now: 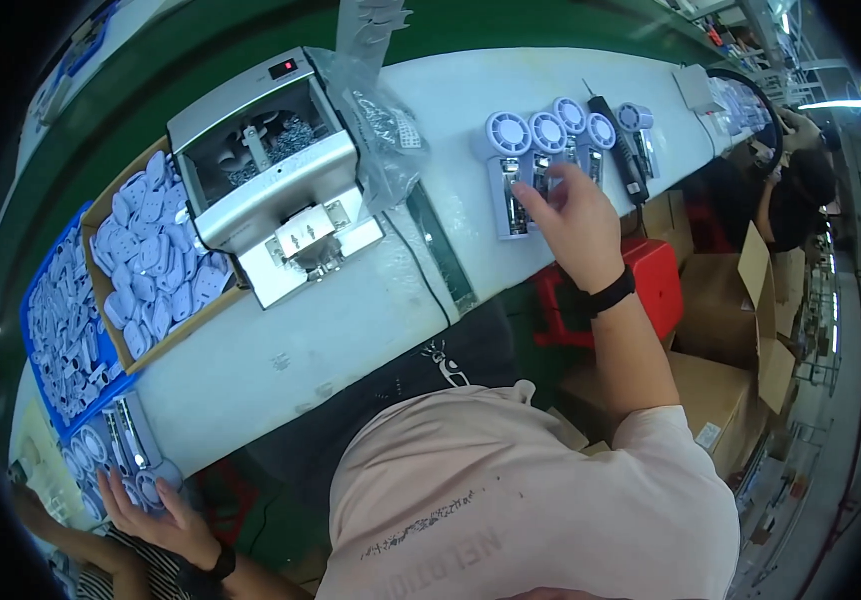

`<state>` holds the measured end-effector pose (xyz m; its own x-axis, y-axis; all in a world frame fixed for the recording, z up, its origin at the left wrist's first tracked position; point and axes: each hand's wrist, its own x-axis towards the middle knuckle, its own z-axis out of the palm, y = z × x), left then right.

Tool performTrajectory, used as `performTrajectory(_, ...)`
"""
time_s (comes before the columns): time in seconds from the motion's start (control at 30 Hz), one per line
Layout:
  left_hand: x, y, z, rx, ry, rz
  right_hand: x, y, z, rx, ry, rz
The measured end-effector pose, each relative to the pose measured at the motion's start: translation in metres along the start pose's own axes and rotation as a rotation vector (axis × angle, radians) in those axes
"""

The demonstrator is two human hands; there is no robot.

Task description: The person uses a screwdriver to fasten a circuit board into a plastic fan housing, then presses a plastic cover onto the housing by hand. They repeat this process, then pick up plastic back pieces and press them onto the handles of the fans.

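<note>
At the right of the bench, my right hand reaches over a row of lavender handheld fans. Its thumb and fingers are curled about the handle of one fan, and part of the grip is hidden. Beside it lies another fan, its handle showing an uncovered battery slot with metal contacts. At the lower left, my left hand has its fingers spread, next to a cluster of lavender fans at the bench's end. Nothing shows in that palm.
A silver screw-feeding machine stands on the bench beside a cardboard box of lavender covers and a blue tray of small parts. An electric screwdriver lies by the fans. A red stool and cartons stand right; co-workers sit lower left and far right.
</note>
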<state>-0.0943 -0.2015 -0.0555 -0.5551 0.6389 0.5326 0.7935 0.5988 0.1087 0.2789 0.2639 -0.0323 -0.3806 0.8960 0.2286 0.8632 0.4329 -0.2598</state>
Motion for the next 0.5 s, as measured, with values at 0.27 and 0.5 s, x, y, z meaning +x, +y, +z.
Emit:
performTrajectory(0.27, 0.095, 0.098, 0.067, -0.337, -0.079, 0.03, 0.021, 0.033, 0.043, -0.149, -0.05, -0.16)
performTrajectory(0.5, 0.158, 0.098, 0.083, -0.161, -0.19, 0.088, 0.008, 0.017, 0.013, 0.381, -0.175, -0.101)
